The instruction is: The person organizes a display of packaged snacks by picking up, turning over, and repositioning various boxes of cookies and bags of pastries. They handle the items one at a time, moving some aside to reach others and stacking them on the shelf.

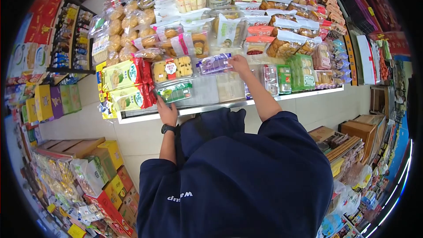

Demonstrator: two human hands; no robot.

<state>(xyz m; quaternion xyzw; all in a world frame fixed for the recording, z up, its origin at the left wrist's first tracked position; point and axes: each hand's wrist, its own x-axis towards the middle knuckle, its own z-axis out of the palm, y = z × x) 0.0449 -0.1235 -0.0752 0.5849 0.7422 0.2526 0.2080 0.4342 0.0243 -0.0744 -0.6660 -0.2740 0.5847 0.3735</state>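
Note:
My right hand [240, 65] pinches the right end of a purple wrapped snack pack [214, 64] above the display table. My left hand [167, 112], with a dark watch at the wrist, is at the table's front edge. Its fingers are apart and touch the lower left corner of a green-labelled clear pack [174, 92]. Behind that pack lies a clear tray of yellow cookies [171, 69] with a red and white label. Left of it are yellow and red snack bags [125, 87]. A pale flat pack [230, 87] lies below the purple one.
Bagged breads [282, 44] and round buns [123, 28] fill the table's far side. Green packs [302, 71] stand at the right. A white metal rim [304, 96] borders the table's front. Cartons [108, 161] stand behind on the left, wooden boxes [359, 130] on the right.

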